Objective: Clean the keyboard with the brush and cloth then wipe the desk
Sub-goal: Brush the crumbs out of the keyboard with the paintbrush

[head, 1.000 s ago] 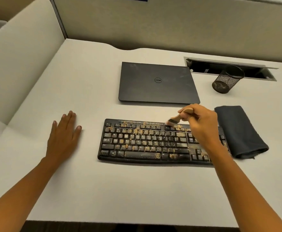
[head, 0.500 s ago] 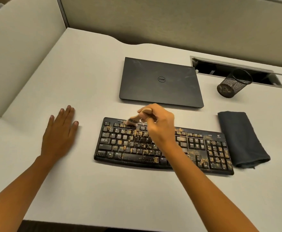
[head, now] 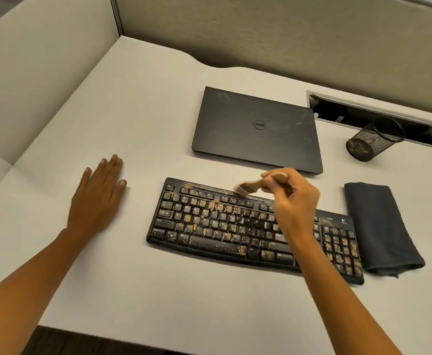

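A black keyboard (head: 217,226) lies on the white desk (head: 158,111), its keys strewn with tan crumbs. My right hand (head: 293,201) grips a small wooden-handled brush (head: 245,188), whose bristles touch the keyboard's top row near the middle. The brush looks blurred. My left hand (head: 99,196) rests flat on the desk, left of the keyboard, fingers straight. A folded dark grey cloth (head: 378,226) lies just right of the keyboard.
A shut black laptop (head: 258,129) lies behind the keyboard. A black mesh pen cup (head: 371,139) lies tipped on its side at the back right, by an open cable slot (head: 378,116). Partition walls stand at the left and rear.
My right hand swept the brush left along the top row, then came back right toward the middle. My left hand stayed flat on the desk.
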The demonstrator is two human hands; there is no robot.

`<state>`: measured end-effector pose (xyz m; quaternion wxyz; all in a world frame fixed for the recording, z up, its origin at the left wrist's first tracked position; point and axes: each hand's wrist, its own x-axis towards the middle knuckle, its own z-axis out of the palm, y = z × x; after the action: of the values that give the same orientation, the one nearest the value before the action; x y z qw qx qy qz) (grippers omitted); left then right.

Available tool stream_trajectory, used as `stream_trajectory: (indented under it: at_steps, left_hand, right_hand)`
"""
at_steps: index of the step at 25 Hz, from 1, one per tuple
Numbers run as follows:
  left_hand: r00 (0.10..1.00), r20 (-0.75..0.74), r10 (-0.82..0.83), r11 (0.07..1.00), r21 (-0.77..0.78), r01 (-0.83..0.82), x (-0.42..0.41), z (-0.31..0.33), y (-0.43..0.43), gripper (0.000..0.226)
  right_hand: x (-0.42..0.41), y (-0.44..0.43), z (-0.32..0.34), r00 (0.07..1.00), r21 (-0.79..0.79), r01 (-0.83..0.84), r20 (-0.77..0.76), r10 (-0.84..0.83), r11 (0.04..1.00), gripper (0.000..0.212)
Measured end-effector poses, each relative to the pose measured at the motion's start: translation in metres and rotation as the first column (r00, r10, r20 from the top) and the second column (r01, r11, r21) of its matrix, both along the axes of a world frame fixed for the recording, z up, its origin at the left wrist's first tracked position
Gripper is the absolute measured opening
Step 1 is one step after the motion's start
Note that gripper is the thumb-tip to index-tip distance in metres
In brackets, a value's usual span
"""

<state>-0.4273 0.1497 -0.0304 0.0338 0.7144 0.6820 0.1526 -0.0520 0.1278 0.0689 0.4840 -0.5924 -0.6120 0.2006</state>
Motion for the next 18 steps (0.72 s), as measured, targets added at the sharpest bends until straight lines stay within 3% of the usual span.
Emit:
stream_trajectory:
  at_steps: [4, 11, 14, 18]
  left_hand:
    - [1.0, -0.019, 0.006, 1.0, 0.001, -0.006, 0.0, 0.0, 0.0, 0.064]
    - [1.0, -0.015, 0.005, 1.0, -0.011, -0.006, 0.001, -0.001, 0.0, 0.063]
    - [1.0, -0.004, 0.007, 1.0, -0.007, -0.007, 0.001, 0.0, 0.0, 0.062]
    - [1.0, -0.006, 0.007, 1.0, -0.014, -0.007, 0.001, 0.0, 0.0, 0.06]
  right_hand:
    - [-0.023, 0.006, -0.006, 0.997, 0.001, -0.039, -0.072, 0.039, 0.999, 0.014]
    - [-0.113, 0.03, -0.001, 0.957, -0.002, -0.258, -0.141, 0.255, 0.966, 0.015]
    - [-0.097, 0.04, 0.005, 0.957, -0.008, -0.242, -0.168, 0.238, 0.97, 0.014]
    - [-0.055, 0.037, 0.002, 0.983, -0.013, -0.166, -0.076, 0.164, 0.986, 0.007]
